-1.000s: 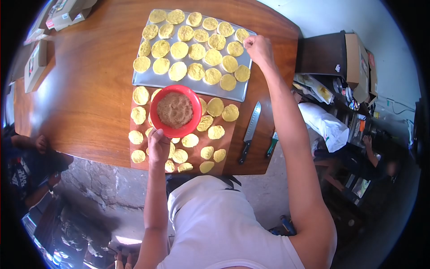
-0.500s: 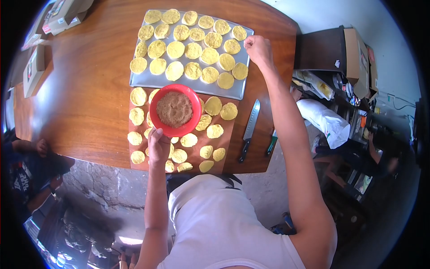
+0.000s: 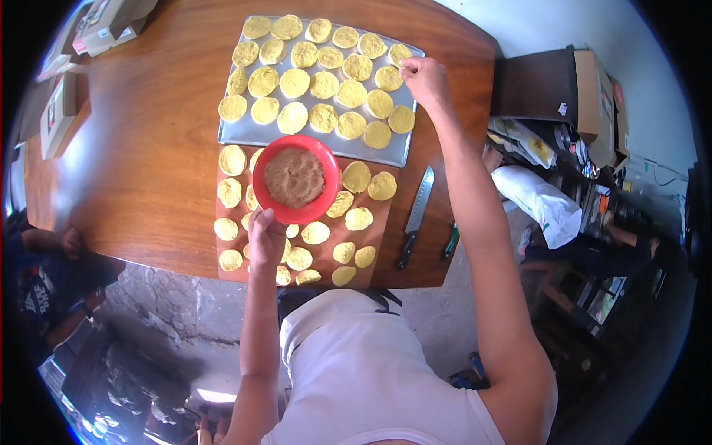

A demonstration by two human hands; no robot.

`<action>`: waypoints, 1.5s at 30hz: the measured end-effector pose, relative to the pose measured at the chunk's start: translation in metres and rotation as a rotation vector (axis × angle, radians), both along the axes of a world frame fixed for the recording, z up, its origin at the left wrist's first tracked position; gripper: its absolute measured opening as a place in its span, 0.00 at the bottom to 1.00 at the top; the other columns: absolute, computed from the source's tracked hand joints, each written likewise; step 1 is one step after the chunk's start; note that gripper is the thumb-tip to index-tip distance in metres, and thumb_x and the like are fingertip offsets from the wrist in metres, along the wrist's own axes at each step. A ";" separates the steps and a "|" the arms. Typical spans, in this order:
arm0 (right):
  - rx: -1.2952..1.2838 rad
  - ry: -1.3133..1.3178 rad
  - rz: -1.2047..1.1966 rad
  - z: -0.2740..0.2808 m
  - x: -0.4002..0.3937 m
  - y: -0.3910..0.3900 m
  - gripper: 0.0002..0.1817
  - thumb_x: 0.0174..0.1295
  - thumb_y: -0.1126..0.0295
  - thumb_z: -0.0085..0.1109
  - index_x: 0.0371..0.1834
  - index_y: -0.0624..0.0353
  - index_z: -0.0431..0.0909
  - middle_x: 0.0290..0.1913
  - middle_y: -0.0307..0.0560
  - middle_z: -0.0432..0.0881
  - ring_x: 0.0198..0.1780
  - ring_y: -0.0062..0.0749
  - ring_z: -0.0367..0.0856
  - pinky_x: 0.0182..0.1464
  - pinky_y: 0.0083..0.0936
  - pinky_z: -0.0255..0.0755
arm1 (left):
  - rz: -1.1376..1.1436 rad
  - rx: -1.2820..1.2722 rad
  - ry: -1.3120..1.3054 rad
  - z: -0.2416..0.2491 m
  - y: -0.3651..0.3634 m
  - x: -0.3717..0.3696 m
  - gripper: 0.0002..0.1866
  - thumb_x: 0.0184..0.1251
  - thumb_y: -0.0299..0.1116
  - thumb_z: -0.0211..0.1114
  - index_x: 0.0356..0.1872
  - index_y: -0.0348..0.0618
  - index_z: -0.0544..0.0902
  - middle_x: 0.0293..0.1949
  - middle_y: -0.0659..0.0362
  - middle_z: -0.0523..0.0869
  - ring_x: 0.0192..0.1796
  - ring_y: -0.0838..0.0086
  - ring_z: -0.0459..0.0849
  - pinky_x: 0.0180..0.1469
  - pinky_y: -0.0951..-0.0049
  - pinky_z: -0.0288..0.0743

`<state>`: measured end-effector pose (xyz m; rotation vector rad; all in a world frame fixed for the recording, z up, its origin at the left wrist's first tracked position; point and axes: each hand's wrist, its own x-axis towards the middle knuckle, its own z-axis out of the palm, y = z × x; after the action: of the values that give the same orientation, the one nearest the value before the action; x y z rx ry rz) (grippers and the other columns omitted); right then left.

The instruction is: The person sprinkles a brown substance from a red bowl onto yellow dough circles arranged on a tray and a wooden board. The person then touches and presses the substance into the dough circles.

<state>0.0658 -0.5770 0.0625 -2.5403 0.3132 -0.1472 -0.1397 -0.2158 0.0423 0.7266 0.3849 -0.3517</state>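
Note:
A red bowl (image 3: 331, 178) of brown crumbly powder is gripped at its near rim by my left hand (image 3: 266, 231). It hangs over the near edge of a metal tray (image 3: 239, 133), on which several round yellow pieces (image 3: 294, 83) lie in rows. My right hand (image 3: 423, 78) is at the tray's right edge, beside the top right piece, with its fingers pinched together; what they hold is too small to make out. Below the tray, more yellow pieces (image 3: 316, 233) are spread on a brown board (image 3: 326, 256), partly hidden by the bowl.
A large knife (image 3: 418, 211) and a green-handled knife (image 3: 450, 241) lie right of the board. Cardboard boxes (image 3: 111, 26) stand at the table's far left. Another person (image 3: 52, 297) is at the left edge. Shelves and a white bag (image 3: 538, 202) are at the right.
My right hand has shifted very slightly left relative to the tray, closer to the top right piece. My left hand still holds the bowl in nearly the same place. The view has shifted slightly.

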 end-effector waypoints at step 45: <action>-0.018 0.070 0.111 0.030 -0.008 -0.011 0.08 0.57 0.69 0.64 0.36 0.60 0.87 0.32 0.51 0.87 0.32 0.36 0.87 0.37 0.28 0.78 | -0.098 -0.071 -0.001 0.018 -0.075 0.036 0.24 0.68 0.34 0.60 0.61 0.31 0.73 0.56 0.52 0.82 0.56 0.70 0.82 0.61 0.63 0.77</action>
<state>0.0578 -0.5876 0.0921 -2.5777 0.1974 -0.0186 -0.1040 -0.2908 0.0606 0.6775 0.3347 -0.4546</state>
